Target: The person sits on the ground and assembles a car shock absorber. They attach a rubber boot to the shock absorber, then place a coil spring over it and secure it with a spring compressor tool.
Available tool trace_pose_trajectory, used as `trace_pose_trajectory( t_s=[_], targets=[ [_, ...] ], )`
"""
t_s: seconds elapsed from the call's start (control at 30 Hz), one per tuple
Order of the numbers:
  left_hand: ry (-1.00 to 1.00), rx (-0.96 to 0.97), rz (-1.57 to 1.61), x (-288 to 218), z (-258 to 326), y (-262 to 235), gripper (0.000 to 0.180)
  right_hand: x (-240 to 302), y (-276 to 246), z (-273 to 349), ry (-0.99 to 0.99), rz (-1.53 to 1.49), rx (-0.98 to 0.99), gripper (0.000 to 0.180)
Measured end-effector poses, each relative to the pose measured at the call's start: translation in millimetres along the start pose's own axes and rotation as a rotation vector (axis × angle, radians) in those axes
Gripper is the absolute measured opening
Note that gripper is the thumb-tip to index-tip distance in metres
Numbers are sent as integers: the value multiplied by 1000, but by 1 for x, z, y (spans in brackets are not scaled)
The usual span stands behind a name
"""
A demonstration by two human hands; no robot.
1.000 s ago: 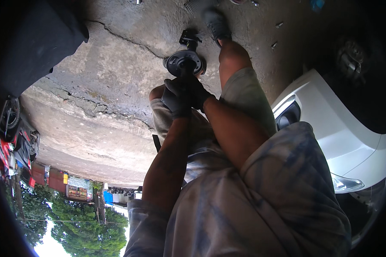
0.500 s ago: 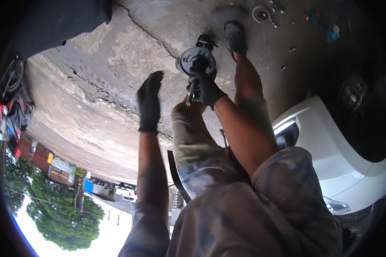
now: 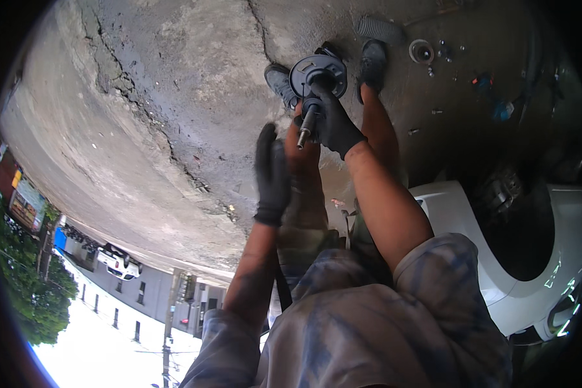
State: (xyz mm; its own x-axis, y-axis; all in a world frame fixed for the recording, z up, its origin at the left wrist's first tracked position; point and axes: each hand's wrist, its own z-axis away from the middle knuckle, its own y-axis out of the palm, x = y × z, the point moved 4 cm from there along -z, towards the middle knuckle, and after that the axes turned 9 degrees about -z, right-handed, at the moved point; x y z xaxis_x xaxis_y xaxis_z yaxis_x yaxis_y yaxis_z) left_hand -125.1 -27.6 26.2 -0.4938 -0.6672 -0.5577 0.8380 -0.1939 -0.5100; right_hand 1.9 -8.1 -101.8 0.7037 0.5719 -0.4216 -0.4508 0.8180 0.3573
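A black strut (shock absorber) (image 3: 308,120) with a round spring plate stands between my legs, its bare metal rod end pointing back toward me. My right hand (image 3: 337,124), in a black glove, is wrapped around its body just below the plate. To the left of the strut hangs my gloved left hand (image 3: 273,176), holding nothing, its fingers stretched out and a little blurred. It is apart from the strut. The lower end of the strut is partly hidden behind the plate, near my two dark shoes.
A grey ribbed hose (image 3: 380,30) and a ring-shaped part (image 3: 421,52) lie on the concrete beyond my right foot. Several small metal pieces are scattered nearby. At right stands a white car (image 3: 475,223) with its wheel arch exposed. A long crack (image 3: 168,152) runs across the ground at left.
My view has turned, so the scene shifts. My left hand has come nearer the strut. My right hand keeps its hold on the strut.
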Motion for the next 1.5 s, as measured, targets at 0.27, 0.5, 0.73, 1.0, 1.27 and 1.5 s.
trace_pose_trajectory(
  t_s=[0.27,0.5,0.73,1.0,1.27,1.5],
  targets=[
    [97,-175,376,-49,-46,34,42,13,24,58,-617,1290,-214,23],
    [118,-172,388,-53,-61,12,41,27,46,59,-1134,1301,-134,31],
    [222,-118,258,-60,-76,-4,34,36,44,47,-1017,1329,-34,50],
    [342,-99,277,-80,-57,23,31,36,73,73,-1299,1758,285,58],
    [607,-164,97,-107,-11,40,50,33,46,101,-1107,1810,124,38],
    [219,-200,-88,34,-99,51,43,18,18,98,-1222,1771,74,25]
  ],
)
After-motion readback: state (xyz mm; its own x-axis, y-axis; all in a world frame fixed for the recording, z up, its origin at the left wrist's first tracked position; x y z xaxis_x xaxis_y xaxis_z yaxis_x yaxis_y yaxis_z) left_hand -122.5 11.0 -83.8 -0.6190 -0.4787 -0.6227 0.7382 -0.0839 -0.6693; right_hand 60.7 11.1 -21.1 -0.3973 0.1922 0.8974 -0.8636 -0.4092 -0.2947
